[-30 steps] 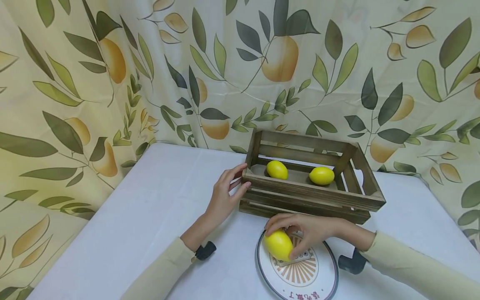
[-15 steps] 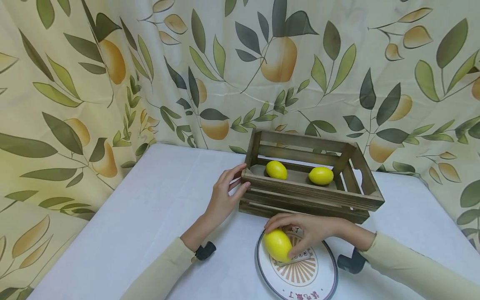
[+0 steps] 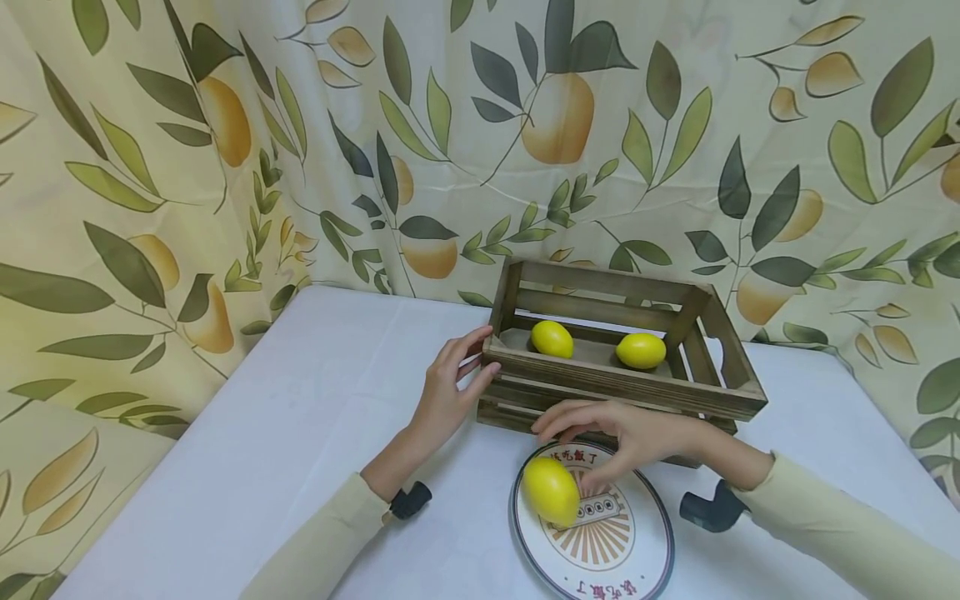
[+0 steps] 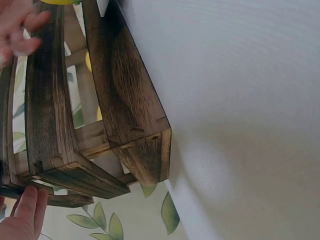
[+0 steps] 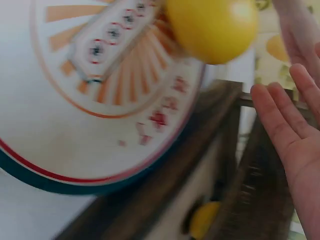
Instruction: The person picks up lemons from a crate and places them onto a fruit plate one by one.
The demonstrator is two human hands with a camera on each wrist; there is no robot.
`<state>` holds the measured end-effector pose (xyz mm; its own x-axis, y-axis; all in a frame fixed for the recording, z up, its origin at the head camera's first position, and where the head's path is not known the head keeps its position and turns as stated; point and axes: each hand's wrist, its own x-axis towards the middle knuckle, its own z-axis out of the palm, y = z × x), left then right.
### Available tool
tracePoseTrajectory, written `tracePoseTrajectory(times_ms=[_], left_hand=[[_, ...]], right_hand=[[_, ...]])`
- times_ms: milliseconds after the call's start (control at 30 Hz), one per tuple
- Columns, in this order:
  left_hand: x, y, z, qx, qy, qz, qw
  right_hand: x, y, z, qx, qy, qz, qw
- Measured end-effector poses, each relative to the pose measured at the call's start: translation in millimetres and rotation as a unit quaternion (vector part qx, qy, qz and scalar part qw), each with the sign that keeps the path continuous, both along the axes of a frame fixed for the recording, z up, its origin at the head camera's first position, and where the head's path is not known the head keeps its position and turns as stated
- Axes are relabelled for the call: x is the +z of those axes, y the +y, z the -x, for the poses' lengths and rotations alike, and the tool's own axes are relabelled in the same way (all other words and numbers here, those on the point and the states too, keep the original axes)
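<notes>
A yellow lemon (image 3: pixel 551 492) lies on the left part of a round white plate (image 3: pixel 594 575) with an orange ray pattern and a dark rim. My right hand (image 3: pixel 637 433) hovers above the plate's far side, fingers spread and apart from the lemon; the right wrist view shows this hand (image 5: pixel 300 130) holding nothing. My left hand (image 3: pixel 450 383) holds the left front corner of a dark wooden slatted crate (image 3: pixel 622 379), thumb on the front slat and fingers at the side. Inside the crate sit two more lemons, one left (image 3: pixel 552 339) and one right (image 3: pixel 641 351).
A white cloth (image 3: pixel 300 417) covers the table under the plate and crate. Behind and to the left hangs a curtain (image 3: pixel 450 125) printed with leaves and fruit. The crate stands right behind the plate, near the table's far edge.
My right hand has let go of the lemon on the plate and risen away toward the crate, its fingers opening. The left hand has stayed at the crate's corner.
</notes>
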<state>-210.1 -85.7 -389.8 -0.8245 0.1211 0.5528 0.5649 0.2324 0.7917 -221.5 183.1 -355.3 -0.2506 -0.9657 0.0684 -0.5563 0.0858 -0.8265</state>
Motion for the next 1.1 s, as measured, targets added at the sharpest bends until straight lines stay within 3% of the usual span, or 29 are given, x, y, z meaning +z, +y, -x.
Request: tracePoseTrajectory(times_ms=[367,533,800,1100], left_hand=[[-1.0,-1,0.9,0.002,-0.003,0.003,1.0000],[-1.6,-1,1.5,0.001,0.000,0.002,1.0000],[-1.8,1,-0.3,-0.003,0.000,-0.007,1.0000],[-1.4,0,0.8,-0.002,0.005,-0.004,1.0000]], right_hand=[[44.6,8,1.9,0.009,0.006,0.004,1.000],[55.1,12,5.7,0.030,0.023,0.056,0.998],[74.4,15,22.2,0.064,0.080,0.135,0.986],[99.5,17,46.0,0.040,0.097,0.147,0.984]])
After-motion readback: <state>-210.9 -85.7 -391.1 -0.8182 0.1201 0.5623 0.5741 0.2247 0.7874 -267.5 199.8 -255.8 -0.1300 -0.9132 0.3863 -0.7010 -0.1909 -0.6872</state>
